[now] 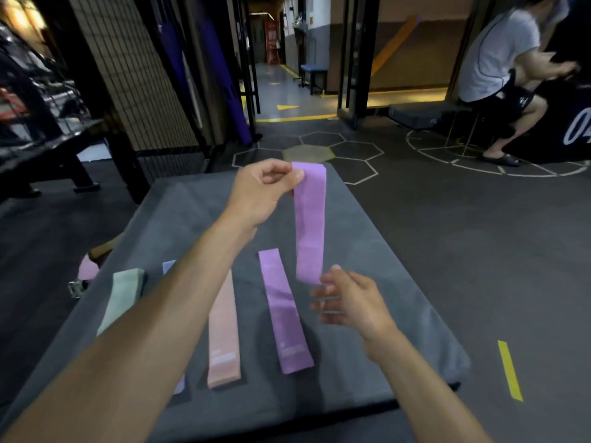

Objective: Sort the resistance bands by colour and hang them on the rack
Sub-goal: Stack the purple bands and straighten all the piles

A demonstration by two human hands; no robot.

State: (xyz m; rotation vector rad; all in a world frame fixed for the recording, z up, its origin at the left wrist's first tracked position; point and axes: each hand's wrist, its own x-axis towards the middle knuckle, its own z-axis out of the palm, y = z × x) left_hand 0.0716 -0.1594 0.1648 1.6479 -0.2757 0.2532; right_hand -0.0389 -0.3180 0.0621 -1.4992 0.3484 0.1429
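Left hand (259,193) pinches top of flat purple fabric resistance band (309,225), dangling above grey padded mat (367,251); right hand (350,302) released, blurred, beside its lower end; risk: thin pinch slips, band drops across sorted purple band lying flat (284,311).

Four resistance bands lay side by side on surface (367,238): leftmost band (123,300), second band (168,266) mostly under left forearm, third band (224,330), rightmost band (284,311). Fifth band (310,222) hung above the surface's right half, behind the rightmost band.
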